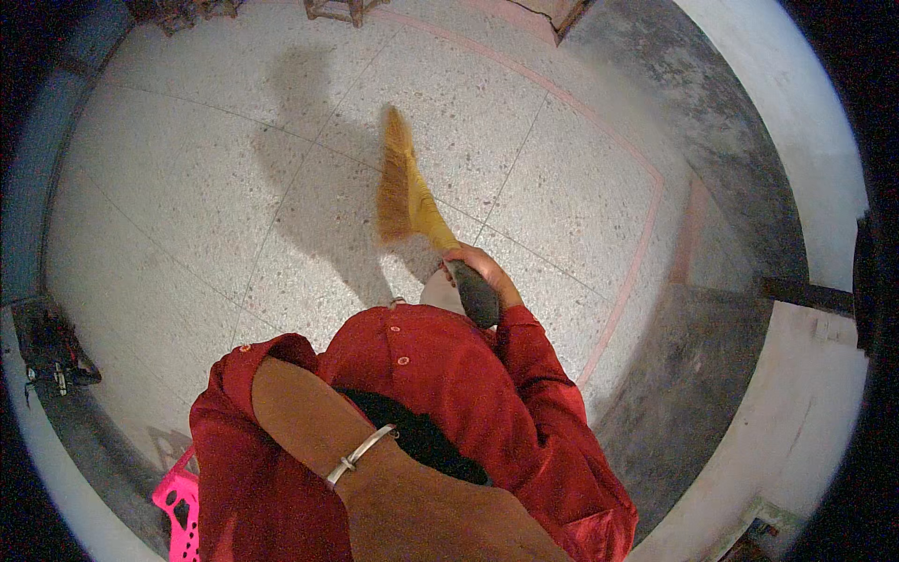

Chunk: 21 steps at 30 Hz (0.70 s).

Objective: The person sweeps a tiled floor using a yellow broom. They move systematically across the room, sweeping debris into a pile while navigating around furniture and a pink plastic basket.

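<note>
My right hand (484,270) grips the dark handle of a soft grass broom (425,200). The broom has a yellow bound neck and brown bristles, which fan out over the speckled floor (562,183). The bristles look slightly blurred, and it is hard to tell whether they touch the floor. Close under the camera, the back of my left hand (449,516) fills the bottom of the view, with a silver bangle (359,456) at the wrist. Its fingers are out of view. Red sleeves cover part of both arms.
A bright pink perforated plastic chair (179,509) stands at the lower left. Wooden legs of furniture (344,10) show at the far edge. A dark, unclear object (60,358) lies by the left wall. A white wall (786,400) curves along the right.
</note>
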Motion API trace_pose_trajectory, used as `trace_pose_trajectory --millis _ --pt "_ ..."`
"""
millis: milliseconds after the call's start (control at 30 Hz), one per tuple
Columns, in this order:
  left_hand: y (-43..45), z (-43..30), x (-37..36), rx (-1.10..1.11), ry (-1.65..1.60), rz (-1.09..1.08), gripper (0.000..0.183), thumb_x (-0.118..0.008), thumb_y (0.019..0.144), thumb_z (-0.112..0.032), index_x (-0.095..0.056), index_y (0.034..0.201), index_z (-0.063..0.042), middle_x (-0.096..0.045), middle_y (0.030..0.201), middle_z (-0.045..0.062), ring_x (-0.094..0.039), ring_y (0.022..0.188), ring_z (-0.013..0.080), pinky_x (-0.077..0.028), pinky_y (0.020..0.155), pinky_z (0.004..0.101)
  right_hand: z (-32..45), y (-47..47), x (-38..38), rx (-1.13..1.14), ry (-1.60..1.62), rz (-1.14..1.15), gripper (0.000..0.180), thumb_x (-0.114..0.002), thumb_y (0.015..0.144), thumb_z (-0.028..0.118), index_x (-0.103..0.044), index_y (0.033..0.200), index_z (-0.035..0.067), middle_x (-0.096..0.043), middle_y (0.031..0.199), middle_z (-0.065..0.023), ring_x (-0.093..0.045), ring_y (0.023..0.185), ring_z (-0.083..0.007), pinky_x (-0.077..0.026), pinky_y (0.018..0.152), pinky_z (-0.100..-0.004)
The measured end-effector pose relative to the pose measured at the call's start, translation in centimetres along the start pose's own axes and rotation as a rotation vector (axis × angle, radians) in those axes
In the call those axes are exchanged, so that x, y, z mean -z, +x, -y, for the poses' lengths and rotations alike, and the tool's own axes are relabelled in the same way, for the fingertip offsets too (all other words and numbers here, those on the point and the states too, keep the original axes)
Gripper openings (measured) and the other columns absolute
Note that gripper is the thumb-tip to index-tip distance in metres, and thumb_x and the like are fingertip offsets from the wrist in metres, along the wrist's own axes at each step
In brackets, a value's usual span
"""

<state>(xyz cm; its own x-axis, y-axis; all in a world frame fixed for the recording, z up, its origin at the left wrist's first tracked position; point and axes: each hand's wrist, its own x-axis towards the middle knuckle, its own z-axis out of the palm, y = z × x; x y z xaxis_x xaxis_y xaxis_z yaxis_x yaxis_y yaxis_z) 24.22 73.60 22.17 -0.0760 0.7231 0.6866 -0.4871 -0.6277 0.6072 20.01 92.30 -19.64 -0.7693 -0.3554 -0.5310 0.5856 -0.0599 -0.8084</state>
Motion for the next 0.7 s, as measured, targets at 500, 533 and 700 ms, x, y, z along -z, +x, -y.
trace_pose_trajectory --millis 500,533,700 --pt "8.8 1.6 13.8 -0.081 -0.018 -0.063 0.113 -0.074 0.046 -0.066 -0.037 0.13 -0.001 -0.053 0.115 0.017 -0.054 0.102 0.0312 -0.044 0.085 0.0376 3.3 -8.3 26.1 -0.271 0.182 -0.731 0.029 -0.061 0.073 0.019 -0.05 0.095 0.005 -0.055 0.065 -0.0088 -0.055 0.049 -0.0207 -0.048 0.046 -0.0332" --pt "9.3 1.7 14.9 -0.056 -0.038 -0.038 0.113 -0.074 0.046 -0.066 -0.037 0.13 -0.002 -0.053 0.116 0.017 -0.054 0.103 0.0311 -0.043 0.086 0.0375 3.0 -7.4 27.0 -0.232 0.077 -0.797 0.029 -0.061 0.073 0.017 -0.05 0.096 0.005 -0.055 0.065 -0.0089 -0.055 0.048 -0.021 -0.048 0.046 -0.0338" --pt "10.9 1.4 19.5 0.006 -0.092 0.006 0.111 -0.075 0.045 -0.065 -0.039 0.128 -0.002 -0.052 0.118 0.017 -0.053 0.105 0.0316 -0.043 0.088 0.038 6.3 -4.1 27.5 -0.126 0.247 -0.632 0.029 -0.061 0.073 0.016 -0.049 0.097 0.005 -0.053 0.064 -0.008 -0.055 0.048 -0.0213 -0.047 0.043 -0.0341"
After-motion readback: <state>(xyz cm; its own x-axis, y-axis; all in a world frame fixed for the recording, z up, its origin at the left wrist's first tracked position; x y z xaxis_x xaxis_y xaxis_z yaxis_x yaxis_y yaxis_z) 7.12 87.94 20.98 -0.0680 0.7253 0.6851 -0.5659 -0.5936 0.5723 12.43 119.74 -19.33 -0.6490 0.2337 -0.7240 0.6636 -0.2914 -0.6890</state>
